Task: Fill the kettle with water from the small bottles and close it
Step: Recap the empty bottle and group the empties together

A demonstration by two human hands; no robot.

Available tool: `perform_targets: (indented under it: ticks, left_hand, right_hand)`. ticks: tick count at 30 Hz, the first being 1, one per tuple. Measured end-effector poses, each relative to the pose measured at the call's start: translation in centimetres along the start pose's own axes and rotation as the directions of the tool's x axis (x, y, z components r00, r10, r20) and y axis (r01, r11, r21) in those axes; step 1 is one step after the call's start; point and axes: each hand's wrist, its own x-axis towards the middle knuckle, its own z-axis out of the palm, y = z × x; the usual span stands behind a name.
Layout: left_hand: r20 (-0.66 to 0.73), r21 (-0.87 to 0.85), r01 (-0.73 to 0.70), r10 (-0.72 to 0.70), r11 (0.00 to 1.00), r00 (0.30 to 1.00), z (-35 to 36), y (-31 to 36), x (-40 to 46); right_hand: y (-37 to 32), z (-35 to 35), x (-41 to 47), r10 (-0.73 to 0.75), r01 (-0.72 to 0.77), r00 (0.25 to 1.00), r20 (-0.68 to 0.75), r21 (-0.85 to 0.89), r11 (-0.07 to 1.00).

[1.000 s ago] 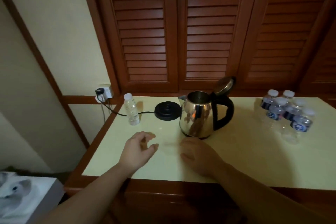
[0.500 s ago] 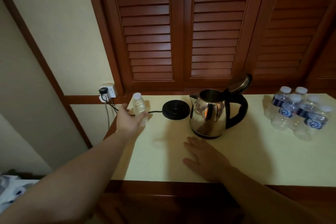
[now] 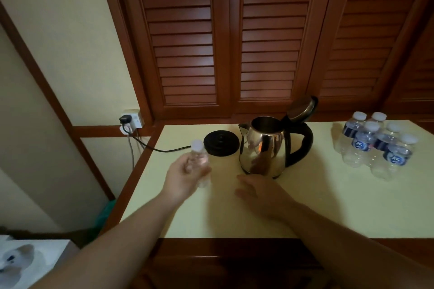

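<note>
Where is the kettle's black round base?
In the head view, the black base sits on the table just left of the open kettle, behind the bottle in the left hand.

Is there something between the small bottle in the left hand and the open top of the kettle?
Nothing visible blocks it. The small bottle, with its white cap on, is held by the left hand left of the kettle. The black base lies low between them, and the lid is tipped back.

Left hand [image 3: 185, 177] curled in a grip; right hand [image 3: 260, 191] flat, palm down.
</note>
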Motion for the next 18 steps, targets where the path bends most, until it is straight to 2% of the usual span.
perform_targets:
  ticks: [4, 7, 9, 11, 14, 18]
  left_hand:
    - [0.045, -0.018, 0.029, -0.028, 0.999, 0.999, 2.8, -1.1, -1.9]
    - [0.044, 0.103, 0.001, -0.006, 0.995, 0.999, 4.3, -1.0, -2.7]
    - [0.055, 0.164, -0.025, 0.016, 0.986, 0.998, 4.9, -0.9, -3.1]
    - [0.067, 0.184, -0.036, 0.024, 0.982, 0.997, 5.3, -0.7, -3.4]
    - [0.062, 0.198, -0.036, 0.024, 0.979, 0.998, 5.6, -0.7, -3.5]
    - [0.050, 0.186, 0.003, -0.012, 0.983, 0.999, 5.7, -0.5, -3.5]
  right_hand:
    - [-2.5, -3.1, 1.5, -0.095, 0.118, 0.977, -0.190, 0.112, 0.987]
    - [-5.4, -5.3, 2.2, -0.160, 0.214, 0.941, -0.299, 0.157, 0.964]
    - [-7.4, -6.5, 2.3, -0.191, 0.223, 0.945, -0.264, 0.099, 0.970]
    - [-8.9, -7.4, 2.2, -0.191, 0.178, 0.963, -0.188, -0.086, 0.980]
    - [-10.0, -8.3, 2.3, -0.144, 0.094, 0.982, -0.124, -0.346, 0.934]
    - [-10.5, -8.7, 2.4, -0.145, 0.124, 0.988, -0.043, -0.326, 0.937]
